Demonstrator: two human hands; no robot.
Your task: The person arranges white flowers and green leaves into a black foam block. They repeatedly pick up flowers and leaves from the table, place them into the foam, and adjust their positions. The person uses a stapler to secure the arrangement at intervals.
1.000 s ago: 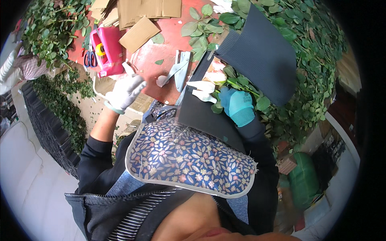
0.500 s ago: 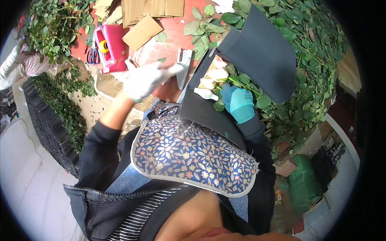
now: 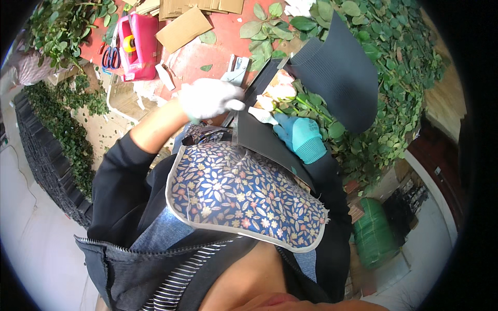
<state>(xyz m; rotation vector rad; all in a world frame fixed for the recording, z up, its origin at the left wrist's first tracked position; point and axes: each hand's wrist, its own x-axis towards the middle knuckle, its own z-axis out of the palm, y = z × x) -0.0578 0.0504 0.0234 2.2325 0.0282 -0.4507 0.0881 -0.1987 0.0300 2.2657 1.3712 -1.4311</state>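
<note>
My left hand (image 3: 210, 98), in a motion-blurred white glove, is over the left edge of a black board (image 3: 262, 142), below a metal stapler (image 3: 237, 70); whether it holds anything is unclear. My right hand (image 3: 298, 135), in a light-blue glove, is curled at the stems of pink-white roses (image 3: 280, 90) lying between the board and a raised dark ribbed flap (image 3: 337, 78). A white sleeve (image 3: 262, 115) covers one flower head by its fingertips. A floral padded cloth (image 3: 244, 192) lies below the board.
The red tabletop (image 3: 181, 72) holds a pink tape dispenser (image 3: 142, 52), scissors (image 3: 111, 57), cardboard pieces (image 3: 184, 28) and loose leaves. Thick foliage (image 3: 394, 72) lines the right; more leaves (image 3: 57, 28) lie upper left. A green bundle (image 3: 373, 233) sits lower right.
My left hand has moved right from beside the tape dispenser to the board's left edge. My right hand stays by the roses, its fingers shifted slightly toward the white sleeve.
</note>
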